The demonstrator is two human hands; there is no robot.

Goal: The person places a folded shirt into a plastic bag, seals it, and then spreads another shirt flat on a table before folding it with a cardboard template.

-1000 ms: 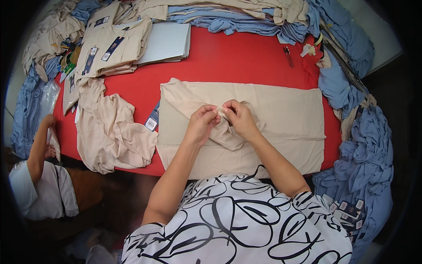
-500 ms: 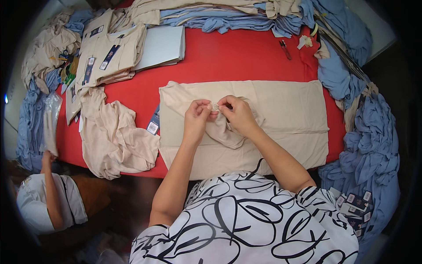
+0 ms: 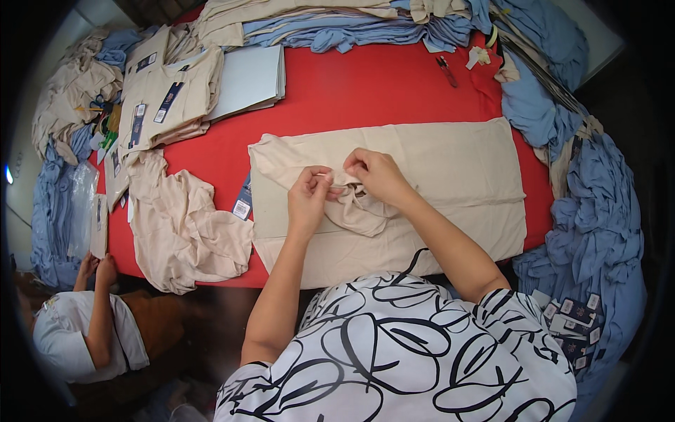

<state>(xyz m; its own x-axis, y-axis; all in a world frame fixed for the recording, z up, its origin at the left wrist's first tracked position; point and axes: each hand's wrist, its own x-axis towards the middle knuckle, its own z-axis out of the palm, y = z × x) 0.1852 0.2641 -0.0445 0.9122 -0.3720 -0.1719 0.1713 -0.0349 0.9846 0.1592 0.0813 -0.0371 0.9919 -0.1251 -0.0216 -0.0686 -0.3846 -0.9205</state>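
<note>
A beige garment point(image 3: 460, 165) lies spread on the red-covered table point(image 3: 344, 84), with a bunched fold raised at its middle. My left hand point(image 3: 308, 200) pinches the left edge of that fold between thumb and fingers. Close beside it, my right hand point(image 3: 380, 177) has its fingertips bent together on the fold's upper edge. A small dark gap shows in the cloth between the two hands. The exact detail under my fingertips is too small to make out. From the garment's left edge sticks out a navy hang tag point(image 3: 243, 199).
A crumpled beige garment point(image 3: 190, 221) lies to the left. Behind it are folded tagged garments point(image 3: 172, 95) and pale boards point(image 3: 254, 76). Small red-handled snippers point(image 3: 446, 72) lie at far right. Blue garments point(image 3: 598, 204) hang along the right edge. A co-worker point(image 3: 91, 320) handles a packet at lower left.
My right hand has shifted slightly away from my left, and the fold between them has opened a little. The co-worker now has both hands at the packet.
</note>
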